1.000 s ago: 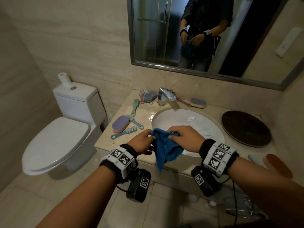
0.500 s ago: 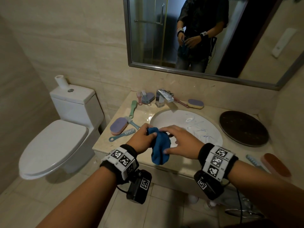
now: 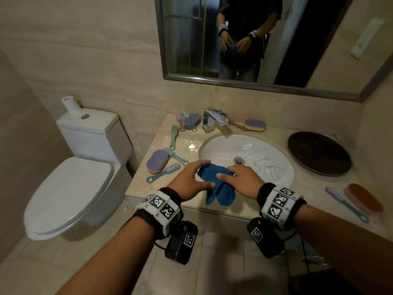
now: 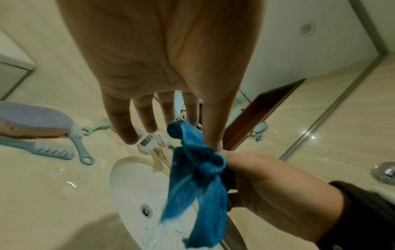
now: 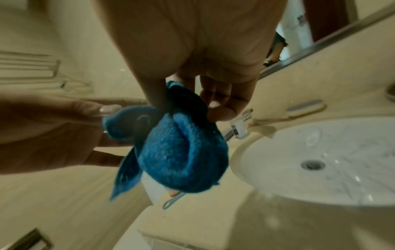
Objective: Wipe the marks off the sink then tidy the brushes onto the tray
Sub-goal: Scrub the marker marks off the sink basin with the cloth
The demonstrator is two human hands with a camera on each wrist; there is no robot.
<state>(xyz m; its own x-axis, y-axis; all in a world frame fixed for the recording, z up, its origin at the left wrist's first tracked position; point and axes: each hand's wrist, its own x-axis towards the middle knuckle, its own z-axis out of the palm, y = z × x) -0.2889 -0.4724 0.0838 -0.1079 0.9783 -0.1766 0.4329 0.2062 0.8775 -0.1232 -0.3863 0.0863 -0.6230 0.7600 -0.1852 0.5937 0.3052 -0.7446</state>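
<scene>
A blue cloth point(image 3: 220, 189) hangs bunched over the front rim of the white sink point(image 3: 221, 149). My left hand point(image 3: 191, 180) pinches its left edge between the thumb and nearly straight fingers point(image 4: 147, 116). Fingers curled, my right hand point(image 3: 241, 178) grips the bunch point(image 5: 181, 152) from the right. Blue scribble marks point(image 3: 269, 169) cover the basin's right side. The dark round tray point(image 3: 319, 154) lies on the counter right of the sink. Several brushes lie left of the basin, among them a purple-backed one point(image 3: 158, 161) and a teal one point(image 3: 163, 174).
More brushes lie behind the chrome faucet point(image 3: 212, 120), one with a yellow and purple head point(image 3: 255, 125). An orange brush point(image 3: 363, 198) and a teal brush point(image 3: 344, 202) lie at the counter's right front. A white toilet point(image 3: 70, 192) stands left of the counter.
The cloth went from hanging long to a tighter bunch between my hands. My right hand, which lay flatter on it half a second ago, now curls round it.
</scene>
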